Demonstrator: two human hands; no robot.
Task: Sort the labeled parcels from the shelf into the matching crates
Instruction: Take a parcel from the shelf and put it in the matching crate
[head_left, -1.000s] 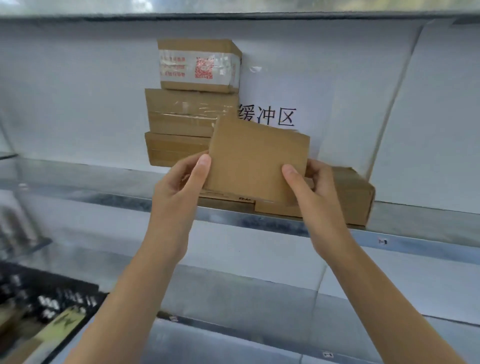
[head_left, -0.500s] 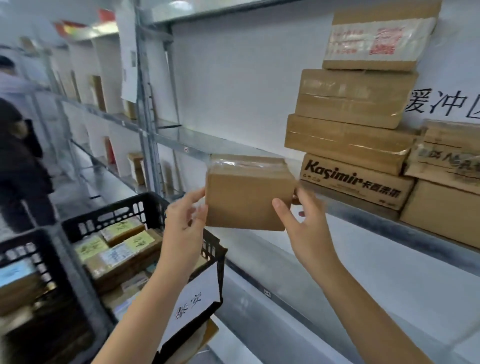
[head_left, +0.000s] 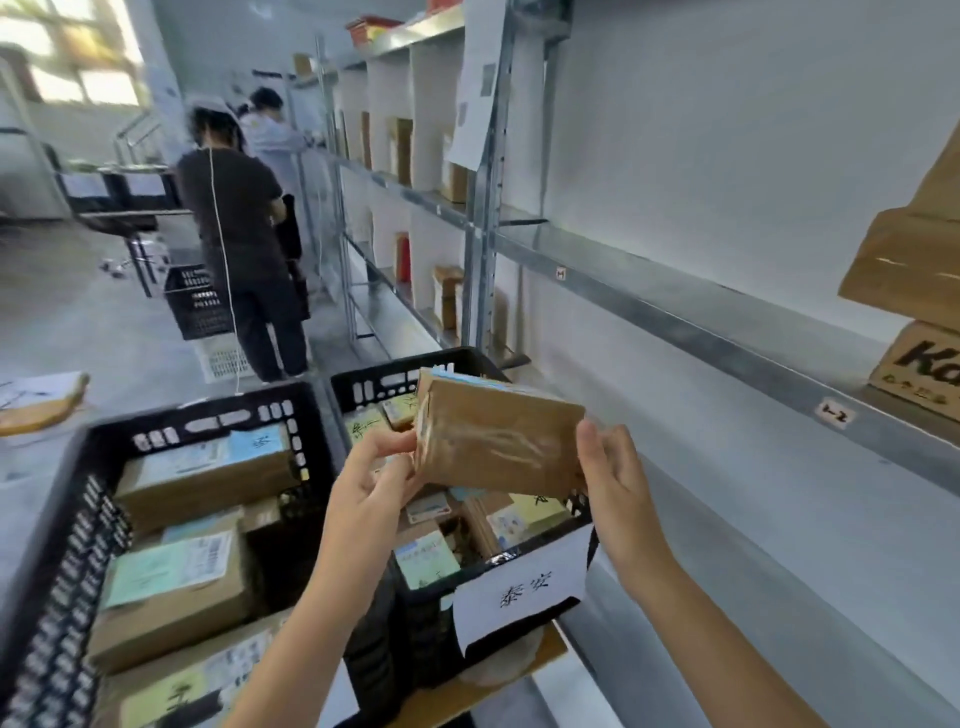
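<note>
A small taped cardboard parcel (head_left: 496, 441) is held between both hands above the right black crate (head_left: 395, 375). My left hand (head_left: 371, 483) grips its left edge and my right hand (head_left: 610, 475) grips its right edge. The parcel is tilted, its taped face toward me, with a pale label showing along its top edge. The right crate carries a white paper sign (head_left: 524, 587) with handwritten characters and holds several labeled parcels. To its left, a second black crate (head_left: 78, 525) holds larger labeled boxes.
The metal shelf (head_left: 727, 332) runs along the right, with stacked cardboard boxes (head_left: 909, 260) at the far right edge. Two people (head_left: 244, 249) stand further down the aisle beside another black crate (head_left: 195, 301). A cardboard piece (head_left: 41, 400) lies at left.
The parcel has come off the shelf and moved left and down to above the right crate. My view has swung left from the shelf to the crates and aisle.
</note>
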